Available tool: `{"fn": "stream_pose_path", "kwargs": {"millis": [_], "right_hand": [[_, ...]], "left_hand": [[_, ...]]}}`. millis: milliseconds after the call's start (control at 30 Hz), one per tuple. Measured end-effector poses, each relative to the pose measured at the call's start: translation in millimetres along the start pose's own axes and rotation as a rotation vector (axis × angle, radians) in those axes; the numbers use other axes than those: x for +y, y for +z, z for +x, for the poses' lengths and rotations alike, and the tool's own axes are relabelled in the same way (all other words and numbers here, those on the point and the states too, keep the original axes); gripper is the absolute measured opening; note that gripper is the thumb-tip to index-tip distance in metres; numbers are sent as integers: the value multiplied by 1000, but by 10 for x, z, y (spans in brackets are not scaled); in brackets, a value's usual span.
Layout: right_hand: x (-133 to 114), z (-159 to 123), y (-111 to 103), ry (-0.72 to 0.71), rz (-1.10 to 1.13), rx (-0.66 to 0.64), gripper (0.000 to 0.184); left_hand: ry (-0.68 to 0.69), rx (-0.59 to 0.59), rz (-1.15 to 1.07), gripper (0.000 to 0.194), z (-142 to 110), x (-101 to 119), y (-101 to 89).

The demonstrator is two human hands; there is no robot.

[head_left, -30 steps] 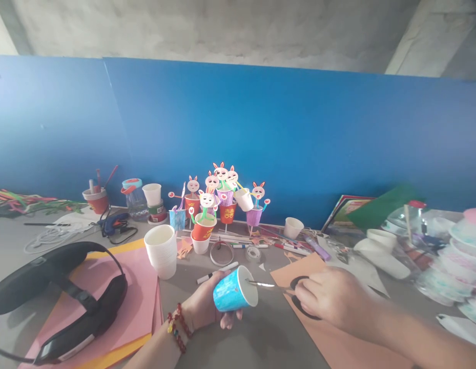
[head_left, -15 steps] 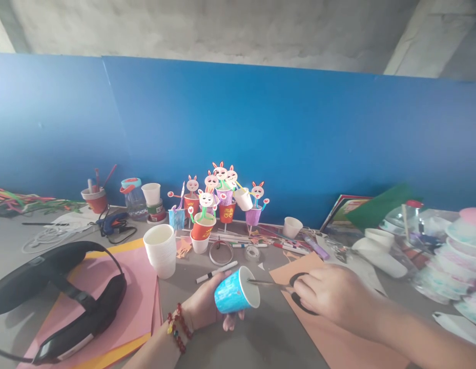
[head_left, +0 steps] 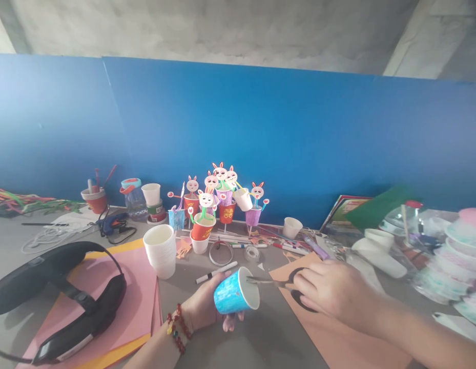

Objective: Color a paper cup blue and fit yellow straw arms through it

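My left hand (head_left: pixel 207 307), with a red bead bracelet at the wrist, is closed around a blue-coloured paper cup (head_left: pixel 229 294). The cup lies tilted on its side, its open mouth turned to the right. In my right hand (head_left: pixel 330 289) is a pair of scissors (head_left: pixel 274 282) with black handles. Their blade tips reach into the cup's mouth; whether they touch the inside cannot be made out. Beneath the right hand lies a sheet of orange-brown paper (head_left: pixel 318 333). A black-and-white marker (head_left: pixel 216 272) rests just behind the cup.
Rabbit-faced cup figures (head_left: pixel 205 225) stand behind the hands. A stack of white paper cups (head_left: pixel 160 251) is at the left, beside pink paper (head_left: pixel 133 297) and a black headset (head_left: pixel 68 297). Tape (head_left: pixel 252 252) lies mid-table. Stacked coloured cups (head_left: pixel 453 256) stand far right.
The scissors have turned slightly and their blades now show a little apart. My right hand has shifted slightly; the left hand and cup stay nearly still.
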State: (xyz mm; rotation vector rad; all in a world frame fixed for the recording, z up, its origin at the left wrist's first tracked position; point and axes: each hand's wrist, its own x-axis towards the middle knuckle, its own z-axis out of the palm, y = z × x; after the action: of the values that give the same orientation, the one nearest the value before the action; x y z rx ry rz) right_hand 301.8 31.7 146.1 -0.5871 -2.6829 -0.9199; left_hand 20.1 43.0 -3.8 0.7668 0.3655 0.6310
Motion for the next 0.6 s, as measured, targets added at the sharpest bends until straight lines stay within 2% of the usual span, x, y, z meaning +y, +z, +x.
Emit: {"fn": "stream_pose_path", "kwargs": {"millis": [400, 600], "right_hand": [[-30, 2, 76, -3, -46, -49, 23], [-1, 21, 84, -37, -7, -14, 28]], "left_hand": [[32, 16, 10, 72, -21, 38, 20], [54, 2, 16, 70, -29, 26, 22]]}}
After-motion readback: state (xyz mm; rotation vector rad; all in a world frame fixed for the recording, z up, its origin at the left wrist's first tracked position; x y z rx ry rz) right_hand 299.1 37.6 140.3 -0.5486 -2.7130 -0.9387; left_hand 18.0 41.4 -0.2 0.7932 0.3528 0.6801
